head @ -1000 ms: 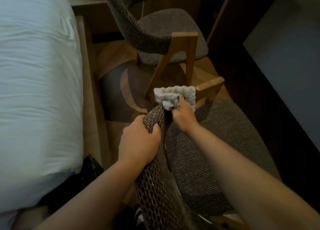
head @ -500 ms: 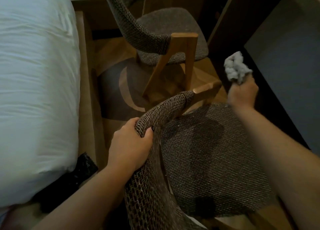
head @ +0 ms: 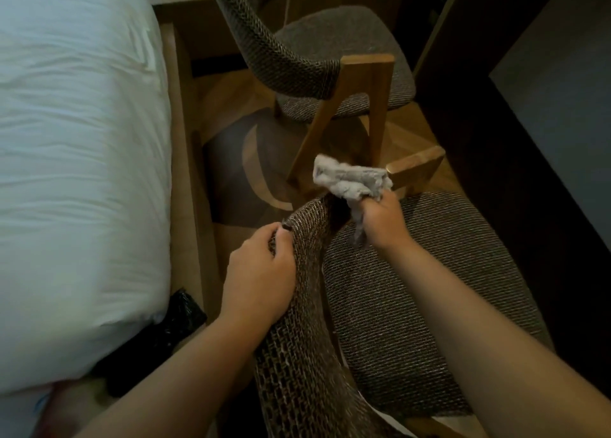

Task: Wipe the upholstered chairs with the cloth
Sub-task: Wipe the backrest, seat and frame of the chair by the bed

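Your left hand (head: 258,279) is gripping the near chair's backrest (head: 307,239); your right hand (head: 383,219) is clutching the cloth (head: 350,179), whose loose bunching risks it slipping off mid-wipe.

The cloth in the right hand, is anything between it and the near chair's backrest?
Nothing visible. The right hand grips the gray cloth right at the top edge of the near chair's backrest, which the left hand holds lower down.

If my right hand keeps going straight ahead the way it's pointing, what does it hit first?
Probably the near chair's wooden arm end: the right hand points up-frame with the cloth bunched just before that wood. Depth is unclear, so it may pass beside it.
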The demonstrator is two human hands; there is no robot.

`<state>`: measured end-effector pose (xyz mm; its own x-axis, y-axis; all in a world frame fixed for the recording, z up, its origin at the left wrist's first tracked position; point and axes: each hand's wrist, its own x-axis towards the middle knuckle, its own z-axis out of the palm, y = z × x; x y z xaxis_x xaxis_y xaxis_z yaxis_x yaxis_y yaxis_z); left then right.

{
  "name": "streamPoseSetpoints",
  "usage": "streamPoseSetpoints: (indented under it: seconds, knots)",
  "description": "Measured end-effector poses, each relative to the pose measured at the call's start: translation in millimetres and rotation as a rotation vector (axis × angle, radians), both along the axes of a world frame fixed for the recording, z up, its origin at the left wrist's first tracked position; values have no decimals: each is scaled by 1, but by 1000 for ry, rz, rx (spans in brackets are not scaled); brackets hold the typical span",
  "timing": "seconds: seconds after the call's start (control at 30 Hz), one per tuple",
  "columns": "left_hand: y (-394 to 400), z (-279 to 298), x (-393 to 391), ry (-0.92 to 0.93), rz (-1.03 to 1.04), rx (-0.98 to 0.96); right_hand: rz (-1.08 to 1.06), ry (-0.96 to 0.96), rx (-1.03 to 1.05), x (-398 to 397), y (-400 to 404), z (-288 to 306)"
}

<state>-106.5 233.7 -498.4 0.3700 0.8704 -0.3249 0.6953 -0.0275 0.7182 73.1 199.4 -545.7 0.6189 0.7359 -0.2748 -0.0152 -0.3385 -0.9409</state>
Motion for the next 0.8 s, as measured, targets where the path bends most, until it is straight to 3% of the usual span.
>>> streamPoseSetpoints:
  seconds: [0.17, 0.3, 0.4, 0.47, 0.53, 0.6, 0.67, 0.8]
  knots:
    - [-3, 10, 0, -147, 119, -36, 103, 18, -103, -39, 21, 1]
    - [-8, 6, -1, -398, 348, -41, 112, 141, 67, -77, -11, 24]
    - [-4, -3, -13, -706, 682, -264, 224, 264, 134, -105, -56, 41]
    - [-3, -6, -22, -898, 791, -473, 290, 257, 190, -121, -78, 52]
    - [-7, -1, -28, -933, 786, -592, 317, 260, 171, -117, -82, 64]
    - [-11, 2, -30, -918, 709, -684, 189, 337, 183, -100, -72, 75]
    - [-13, 5, -32, -935, 646, -782, 73, 276, 265, -79, -57, 84]
    - [-14, 8, -41, -943, 541, -890, 348, -112, 229, -105, -37, 87]
